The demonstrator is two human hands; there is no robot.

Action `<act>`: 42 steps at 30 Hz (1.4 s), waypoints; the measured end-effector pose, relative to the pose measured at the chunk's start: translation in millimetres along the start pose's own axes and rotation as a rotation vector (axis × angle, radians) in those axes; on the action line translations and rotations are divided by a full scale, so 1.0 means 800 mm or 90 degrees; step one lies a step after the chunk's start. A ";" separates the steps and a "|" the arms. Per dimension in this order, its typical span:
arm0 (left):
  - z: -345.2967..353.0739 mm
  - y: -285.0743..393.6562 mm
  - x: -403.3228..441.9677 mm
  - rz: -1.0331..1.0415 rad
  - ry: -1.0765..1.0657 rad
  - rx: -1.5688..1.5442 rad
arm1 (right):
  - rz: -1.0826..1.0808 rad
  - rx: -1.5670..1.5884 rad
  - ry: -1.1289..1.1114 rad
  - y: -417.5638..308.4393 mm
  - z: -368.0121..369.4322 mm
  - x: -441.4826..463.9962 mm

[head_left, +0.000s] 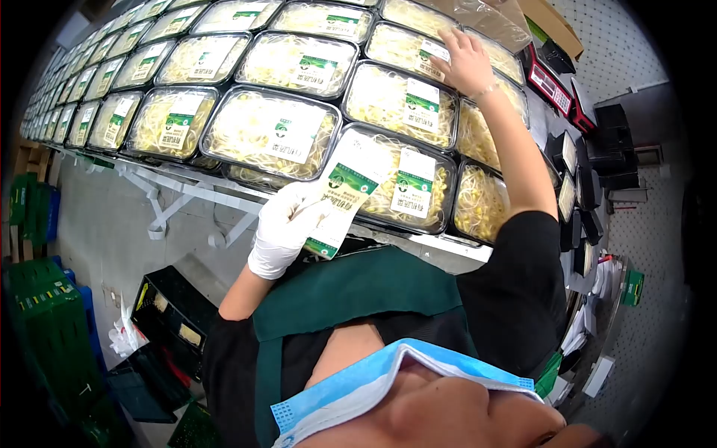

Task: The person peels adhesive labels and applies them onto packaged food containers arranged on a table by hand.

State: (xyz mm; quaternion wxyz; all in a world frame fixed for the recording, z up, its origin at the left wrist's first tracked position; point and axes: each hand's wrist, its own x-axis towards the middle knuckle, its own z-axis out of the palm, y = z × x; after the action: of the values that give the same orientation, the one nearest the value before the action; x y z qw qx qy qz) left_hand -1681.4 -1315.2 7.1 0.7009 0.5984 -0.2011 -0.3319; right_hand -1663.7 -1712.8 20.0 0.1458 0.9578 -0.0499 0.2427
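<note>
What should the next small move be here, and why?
Probably a light press by the right hand on the label of the pack beneath it: the fingertips are at that label's edge, though whether they touch it is hard to tell. The left hand holds a strip of further labels, so these seem ready for afterwards.

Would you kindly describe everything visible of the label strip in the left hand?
The label strip is long and thin, apparently paper, in white and green sections with printed characters and a round emblem. It slants in the grip of the white-gloved left hand, its upper part overlapping a sprout pack; contact there is unclear.
</note>
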 end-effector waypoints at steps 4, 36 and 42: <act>0.034 0.006 0.009 0.113 0.032 -0.141 | 0.040 0.821 -0.304 -0.119 -0.137 -0.041; 0.066 0.019 0.016 0.208 -0.118 0.249 | -0.049 0.764 -0.317 -0.091 -0.206 -0.080; 0.155 0.016 -0.011 0.105 -0.124 0.002 | 0.048 0.697 -0.183 -0.124 -0.244 -0.191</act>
State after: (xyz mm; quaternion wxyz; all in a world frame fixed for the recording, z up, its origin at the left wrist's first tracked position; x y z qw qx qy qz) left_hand -1768.9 -1395.9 45.9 0.7019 0.5458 -0.3174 -0.3297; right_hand -1869.0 -1555.6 85.1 -0.3892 0.9147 0.0294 0.1053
